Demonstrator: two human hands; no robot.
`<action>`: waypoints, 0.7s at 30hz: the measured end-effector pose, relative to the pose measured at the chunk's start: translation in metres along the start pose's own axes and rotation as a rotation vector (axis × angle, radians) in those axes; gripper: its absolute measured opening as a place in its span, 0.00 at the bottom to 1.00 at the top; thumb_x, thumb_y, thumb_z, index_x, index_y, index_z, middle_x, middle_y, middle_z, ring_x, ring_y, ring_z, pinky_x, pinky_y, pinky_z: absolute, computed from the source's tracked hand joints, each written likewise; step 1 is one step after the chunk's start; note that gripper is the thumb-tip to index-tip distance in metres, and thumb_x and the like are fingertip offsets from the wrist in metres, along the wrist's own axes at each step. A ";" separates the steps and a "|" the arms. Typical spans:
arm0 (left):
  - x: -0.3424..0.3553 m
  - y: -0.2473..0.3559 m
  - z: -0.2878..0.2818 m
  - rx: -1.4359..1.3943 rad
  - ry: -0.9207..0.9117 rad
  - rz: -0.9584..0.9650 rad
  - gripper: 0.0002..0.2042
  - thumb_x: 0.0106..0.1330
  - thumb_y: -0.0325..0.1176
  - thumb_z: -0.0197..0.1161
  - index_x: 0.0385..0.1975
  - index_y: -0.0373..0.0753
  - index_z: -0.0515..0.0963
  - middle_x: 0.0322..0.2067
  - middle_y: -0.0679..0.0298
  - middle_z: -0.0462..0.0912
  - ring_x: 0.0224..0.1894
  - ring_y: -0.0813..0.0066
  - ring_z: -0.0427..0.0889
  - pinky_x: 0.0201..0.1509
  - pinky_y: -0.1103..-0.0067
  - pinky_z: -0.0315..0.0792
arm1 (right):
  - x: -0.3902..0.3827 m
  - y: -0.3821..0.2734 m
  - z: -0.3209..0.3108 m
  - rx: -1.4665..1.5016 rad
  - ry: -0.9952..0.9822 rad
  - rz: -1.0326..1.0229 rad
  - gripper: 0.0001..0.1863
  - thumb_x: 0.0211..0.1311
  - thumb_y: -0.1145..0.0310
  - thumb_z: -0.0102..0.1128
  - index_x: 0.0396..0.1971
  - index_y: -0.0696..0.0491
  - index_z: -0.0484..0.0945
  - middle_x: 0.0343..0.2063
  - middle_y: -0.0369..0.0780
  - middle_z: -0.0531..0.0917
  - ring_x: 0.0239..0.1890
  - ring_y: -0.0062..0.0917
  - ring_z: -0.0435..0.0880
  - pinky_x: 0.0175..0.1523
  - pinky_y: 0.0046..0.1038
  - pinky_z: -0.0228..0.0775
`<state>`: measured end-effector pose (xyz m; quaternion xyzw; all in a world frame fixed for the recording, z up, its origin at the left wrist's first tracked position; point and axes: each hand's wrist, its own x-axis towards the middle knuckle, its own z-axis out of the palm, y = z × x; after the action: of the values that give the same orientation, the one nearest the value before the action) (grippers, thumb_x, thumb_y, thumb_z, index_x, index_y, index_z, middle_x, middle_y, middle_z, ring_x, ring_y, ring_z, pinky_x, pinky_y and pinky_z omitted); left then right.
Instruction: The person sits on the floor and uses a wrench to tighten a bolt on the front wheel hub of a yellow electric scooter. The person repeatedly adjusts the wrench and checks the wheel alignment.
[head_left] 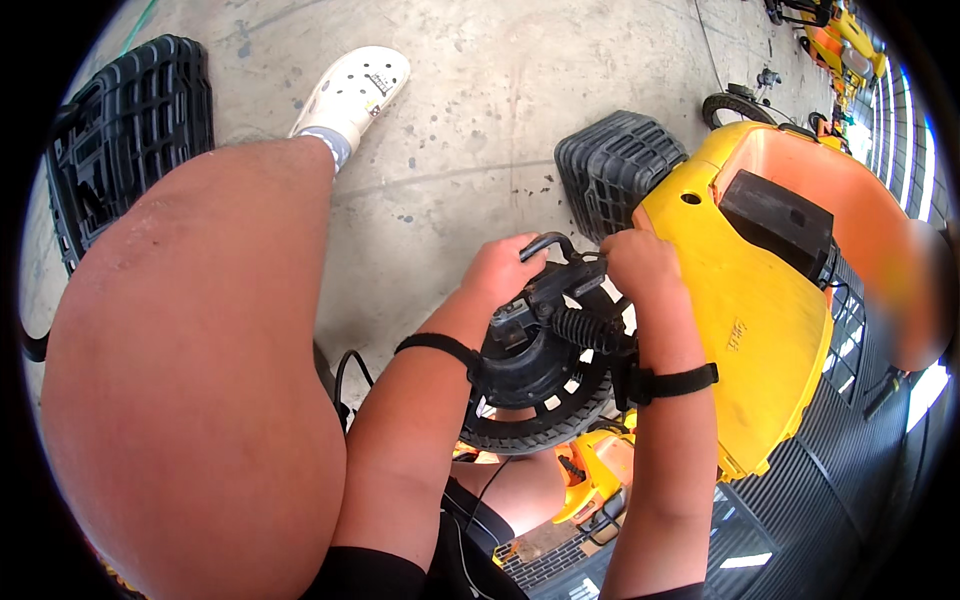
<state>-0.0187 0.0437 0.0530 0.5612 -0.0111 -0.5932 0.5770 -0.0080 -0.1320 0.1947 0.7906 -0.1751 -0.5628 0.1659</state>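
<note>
My left hand [500,270] is closed round the end of a bent black tube [548,243] at the top of a black wheel assembly. Just to its right my right hand [640,262] makes a fist against the same black frame, beside the yellow body panel [740,300]; what its fingers hold is hidden. Below both hands are a coil-spring shock absorber [582,328] and a wheel with a black tyre [540,432], partly covered by my left forearm. A black box [775,222] sits in the orange-lined hollow of the yellow body.
A black ribbed plastic crate [617,165] stands on the concrete floor [470,110] beyond my hands. Another black crate [135,130] lies at far left, near my white clog [355,90]. More yellow vehicles [840,45] and a loose wheel [737,110] are at the upper right.
</note>
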 end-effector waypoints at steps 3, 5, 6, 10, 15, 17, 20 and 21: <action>0.000 -0.001 -0.001 0.007 -0.005 -0.008 0.14 0.67 0.43 0.64 0.50 0.47 0.82 0.31 0.58 0.85 0.33 0.65 0.82 0.42 0.71 0.75 | 0.004 0.002 0.007 -0.101 0.099 -0.063 0.15 0.59 0.70 0.52 0.36 0.38 0.88 0.38 0.35 0.86 0.56 0.30 0.78 0.52 0.40 0.74; 0.002 -0.004 0.002 0.003 0.018 0.021 0.14 0.67 0.43 0.64 0.50 0.47 0.82 0.31 0.58 0.85 0.32 0.66 0.82 0.42 0.72 0.75 | 0.007 0.004 0.004 -0.139 0.124 -0.085 0.16 0.59 0.71 0.53 0.37 0.37 0.88 0.39 0.34 0.86 0.55 0.31 0.78 0.54 0.40 0.72; 0.003 -0.006 0.004 0.001 0.030 0.035 0.14 0.67 0.43 0.64 0.50 0.47 0.82 0.31 0.58 0.85 0.32 0.66 0.82 0.42 0.72 0.75 | 0.010 0.006 0.001 -0.138 0.124 -0.095 0.16 0.59 0.71 0.53 0.37 0.37 0.88 0.39 0.34 0.85 0.55 0.31 0.78 0.55 0.40 0.71; 0.002 0.001 0.004 -0.055 -0.044 -0.048 0.14 0.67 0.43 0.64 0.50 0.47 0.82 0.30 0.59 0.84 0.31 0.65 0.82 0.41 0.72 0.74 | 0.012 0.014 -0.001 -0.095 0.072 -0.104 0.16 0.59 0.70 0.54 0.38 0.35 0.88 0.39 0.33 0.86 0.55 0.29 0.78 0.57 0.40 0.68; 0.000 -0.005 0.001 0.013 0.034 0.033 0.14 0.67 0.43 0.64 0.48 0.47 0.82 0.29 0.59 0.84 0.31 0.65 0.82 0.39 0.72 0.74 | -0.006 -0.012 -0.012 -0.138 -0.021 -0.020 0.14 0.65 0.65 0.51 0.38 0.41 0.88 0.44 0.38 0.88 0.52 0.33 0.84 0.61 0.37 0.68; 0.000 -0.002 -0.006 0.046 -0.010 -0.023 0.16 0.67 0.41 0.65 0.51 0.43 0.82 0.30 0.60 0.85 0.31 0.73 0.80 0.42 0.75 0.75 | -0.018 -0.042 0.000 -0.106 0.032 0.079 0.14 0.66 0.64 0.50 0.35 0.47 0.88 0.41 0.41 0.89 0.41 0.33 0.88 0.51 0.37 0.76; 0.003 -0.008 -0.001 0.088 -0.009 -0.011 0.16 0.67 0.41 0.66 0.51 0.42 0.82 0.32 0.59 0.85 0.32 0.75 0.80 0.43 0.76 0.75 | -0.045 -0.125 0.038 -0.115 0.200 0.431 0.16 0.66 0.67 0.51 0.43 0.62 0.80 0.27 0.38 0.83 0.30 0.23 0.88 0.28 0.19 0.76; 0.006 -0.007 0.003 0.104 0.012 0.019 0.16 0.67 0.41 0.66 0.51 0.42 0.82 0.33 0.58 0.86 0.32 0.74 0.80 0.43 0.76 0.75 | -0.046 -0.142 0.044 -0.219 0.270 0.529 0.18 0.66 0.66 0.50 0.46 0.66 0.78 0.27 0.38 0.83 0.28 0.21 0.87 0.26 0.19 0.75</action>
<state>-0.0233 0.0402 0.0453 0.5939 -0.0436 -0.5829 0.5529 -0.0507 0.0122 0.1541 0.7626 -0.2892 -0.4056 0.4126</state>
